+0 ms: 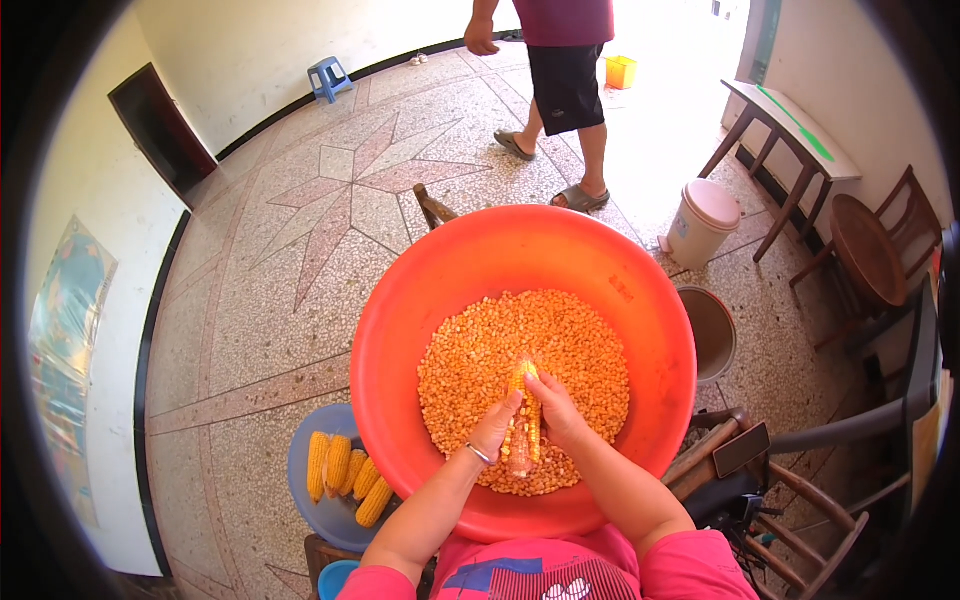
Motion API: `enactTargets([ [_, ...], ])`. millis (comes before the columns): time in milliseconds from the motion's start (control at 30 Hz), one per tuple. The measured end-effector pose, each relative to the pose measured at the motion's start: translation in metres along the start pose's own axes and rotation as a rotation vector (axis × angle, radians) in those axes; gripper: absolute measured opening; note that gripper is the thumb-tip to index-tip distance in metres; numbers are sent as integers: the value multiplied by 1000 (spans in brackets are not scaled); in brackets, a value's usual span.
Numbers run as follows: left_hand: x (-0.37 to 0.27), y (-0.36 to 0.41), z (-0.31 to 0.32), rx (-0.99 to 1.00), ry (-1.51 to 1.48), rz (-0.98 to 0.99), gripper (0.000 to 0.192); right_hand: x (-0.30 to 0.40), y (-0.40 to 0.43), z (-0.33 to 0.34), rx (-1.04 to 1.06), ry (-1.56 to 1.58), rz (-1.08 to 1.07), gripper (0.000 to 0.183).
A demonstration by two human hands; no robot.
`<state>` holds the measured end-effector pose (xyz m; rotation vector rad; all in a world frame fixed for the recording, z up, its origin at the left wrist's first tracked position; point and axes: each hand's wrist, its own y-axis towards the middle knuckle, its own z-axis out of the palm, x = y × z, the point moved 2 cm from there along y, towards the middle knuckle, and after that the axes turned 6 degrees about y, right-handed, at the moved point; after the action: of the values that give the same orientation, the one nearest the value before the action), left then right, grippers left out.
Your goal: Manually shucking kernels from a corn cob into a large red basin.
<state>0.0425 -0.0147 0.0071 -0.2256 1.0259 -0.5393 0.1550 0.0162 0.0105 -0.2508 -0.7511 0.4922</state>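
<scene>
A partly shelled corn cob [523, 420] is held between my two hands above a large red plastic basin [517, 232]. Rows of kernels are gone from its near end, baring the pinkish core. My left hand [495, 429] grips the cob from the left, thumb along its side; a bracelet circles that wrist. My right hand [556, 409] wraps the other side, its thumb pressed near the cob's far end. Loose yellow corn kernels [517, 326] cover the basin's floor beneath both hands. The fingers under the cob are partly hidden.
At left, a blue basin [309, 442] holds several whole corn cobs [354, 472]. A bucket [709, 330] and a lidded pedal bin [701, 225] stand right of the red basin. A phone [741, 450] rests by a wooden chair [806, 525]. A person [566, 82] in sandals is beyond the basin.
</scene>
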Motion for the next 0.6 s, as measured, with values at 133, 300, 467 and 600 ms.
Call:
enactTargets([
  [133,-5,0,2,-83,221,-42,57,-2,0,-2,-5,-156,-61,41],
  [300,1,4,-7,-26,255,14,46,3,-6,4,-68,-55,16,45],
  [467,1,5,-9,14,268,36,42,-3,4,-6,-59,33,36,46],
  [600,4,3,-14,5,223,79,41,-3,5,-7,-12,99,84,45],
])
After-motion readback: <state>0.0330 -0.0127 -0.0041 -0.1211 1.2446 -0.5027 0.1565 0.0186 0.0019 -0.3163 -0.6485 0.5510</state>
